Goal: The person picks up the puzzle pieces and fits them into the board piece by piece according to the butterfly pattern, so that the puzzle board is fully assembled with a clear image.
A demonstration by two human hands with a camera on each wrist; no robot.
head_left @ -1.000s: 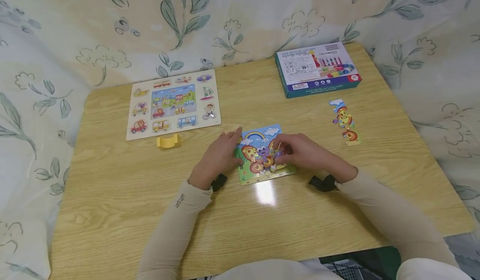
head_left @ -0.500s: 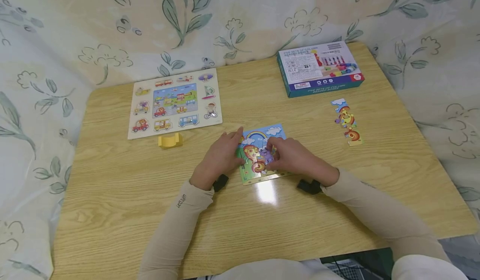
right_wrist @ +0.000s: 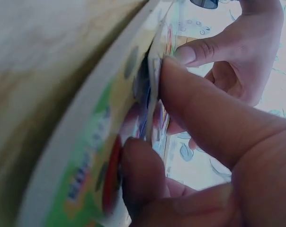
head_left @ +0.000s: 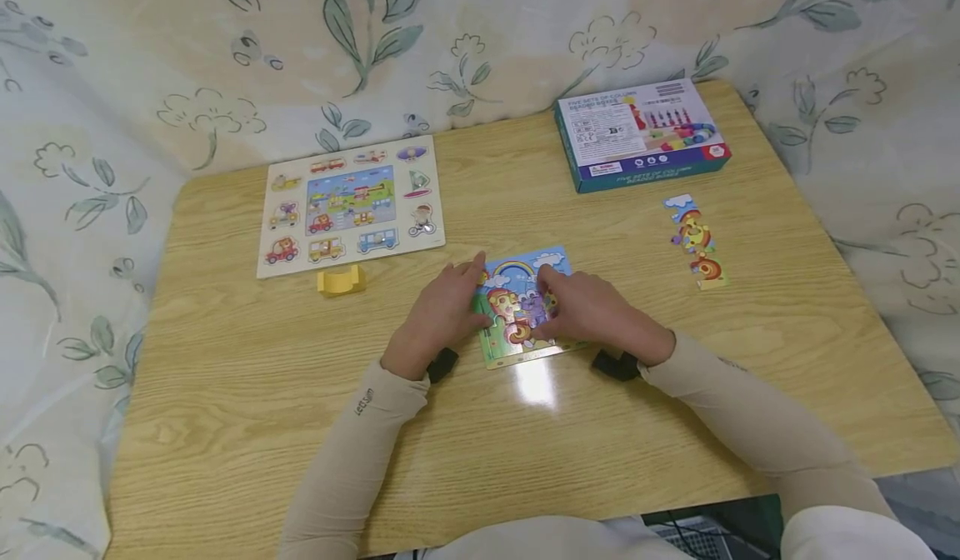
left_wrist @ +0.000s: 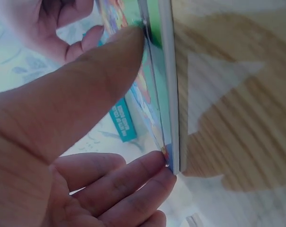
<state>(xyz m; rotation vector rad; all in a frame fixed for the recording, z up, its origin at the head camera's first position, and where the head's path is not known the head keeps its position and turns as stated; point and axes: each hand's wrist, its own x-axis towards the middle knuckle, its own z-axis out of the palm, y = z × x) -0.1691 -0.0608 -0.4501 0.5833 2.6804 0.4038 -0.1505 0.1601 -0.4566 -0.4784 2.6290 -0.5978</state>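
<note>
A colourful jigsaw puzzle board (head_left: 498, 355) with a rainbow and cartoon figures lies on the wooden table. My left hand (head_left: 437, 320) rests at its left side. In the left wrist view the thumb (left_wrist: 126, 45) presses on the board's face while the fingertips touch its corner edge. With thumb and forefinger, my right hand (head_left: 600, 314) pinches a thin jigsaw piece (right_wrist: 154, 85) over the board's right part. That piece stands tilted, with a gap beneath it in the right wrist view; its picture is mostly hidden by the fingers.
Joined jigsaw pieces (head_left: 693, 239) lie in a column at right. A boxed bead set (head_left: 641, 139) stands at the back right. At left are a wooden vehicle puzzle (head_left: 285, 168) and a yellow curved block (head_left: 341, 281). A patterned cloth hangs behind the table.
My right hand has moved left over the board, then stayed nearly still, its fingers closer to the board's middle. My left hand has kept its place at the left edge.
</note>
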